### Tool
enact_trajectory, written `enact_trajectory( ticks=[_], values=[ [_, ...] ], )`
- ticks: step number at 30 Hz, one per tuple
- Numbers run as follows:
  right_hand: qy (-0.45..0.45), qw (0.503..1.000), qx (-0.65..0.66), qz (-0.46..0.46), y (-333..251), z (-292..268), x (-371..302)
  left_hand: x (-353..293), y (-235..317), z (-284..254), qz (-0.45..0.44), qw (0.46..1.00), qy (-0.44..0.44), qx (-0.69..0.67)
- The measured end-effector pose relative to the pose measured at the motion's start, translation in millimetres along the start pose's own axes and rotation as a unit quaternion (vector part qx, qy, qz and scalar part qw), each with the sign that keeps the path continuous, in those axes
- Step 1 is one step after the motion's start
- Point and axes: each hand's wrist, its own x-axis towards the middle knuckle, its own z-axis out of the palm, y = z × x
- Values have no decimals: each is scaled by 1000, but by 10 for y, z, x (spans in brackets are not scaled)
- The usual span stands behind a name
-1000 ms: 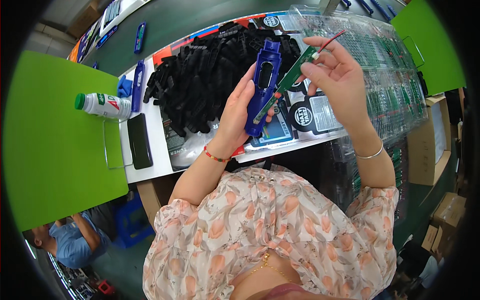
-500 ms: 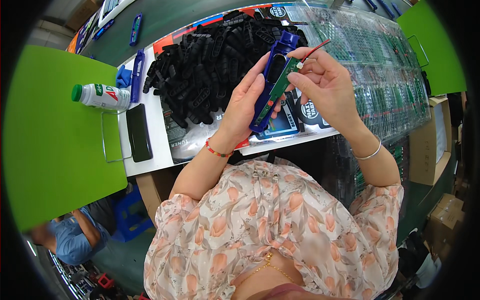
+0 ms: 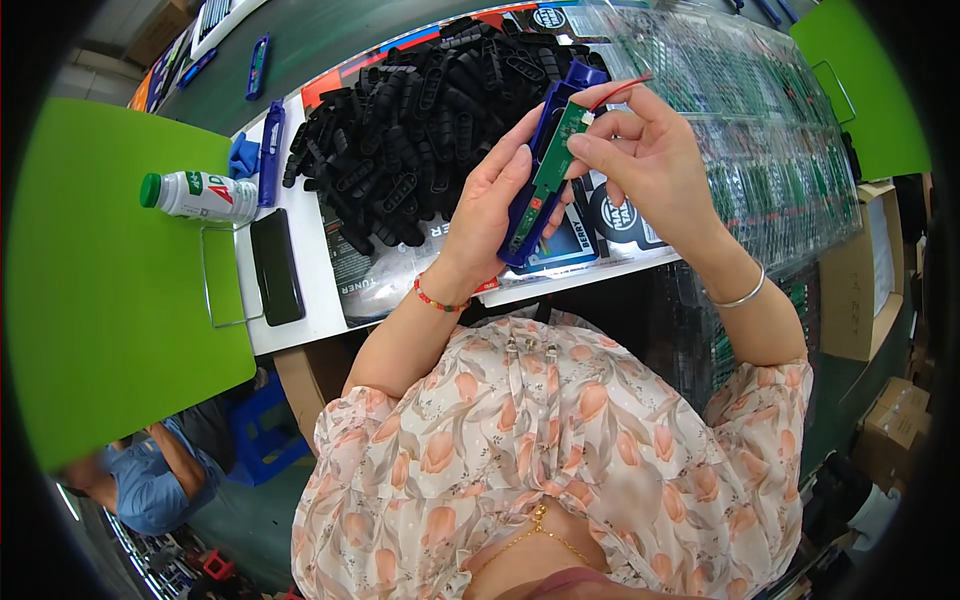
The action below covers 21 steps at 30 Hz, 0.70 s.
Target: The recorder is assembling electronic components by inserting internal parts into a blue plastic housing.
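My left hand (image 3: 488, 200) is wrapped round a long blue plastic housing (image 3: 581, 76), held tilted above the table's near edge. A narrow green circuit board (image 3: 554, 165) lies lengthwise along the housing, its lower end inside it. With thumb and fingers, my right hand (image 3: 645, 150) pinches the board's upper part. A small white connector (image 3: 587, 118) sits near that end, and red wires (image 3: 622, 88) run from there up over my right fingers. Whether the upper end rests inside the housing is hard to tell.
A heap of black plastic parts (image 3: 420, 130) covers the table beyond my left hand. Clear trays of circuit boards (image 3: 760, 160) are stacked to the right. On the left are a phone (image 3: 276, 266), a white bottle (image 3: 205, 195), another blue housing (image 3: 271, 155) and a green panel (image 3: 120, 280).
The circuit board's upper end has shifted left over the blue housing, covering its opening more. My right hand has moved slightly left with it, its fingers more curled.
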Motion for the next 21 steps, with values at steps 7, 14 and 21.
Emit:
enact_trajectory(
  ticks=[7, 14, 21],
  values=[
    [22, 1000, 2, 5, 1, 107, -34, -23, -40, -55, 7, 999, -17, -39],
    [31, 1000, -3, -3, -34, 152, -48, -46, 13, -89, 32, 997, -18, -64],
    [16, 999, -23, -27, -5, 184, -14, -85, 42, -154, 13, 998, -31, -56]
  ],
)
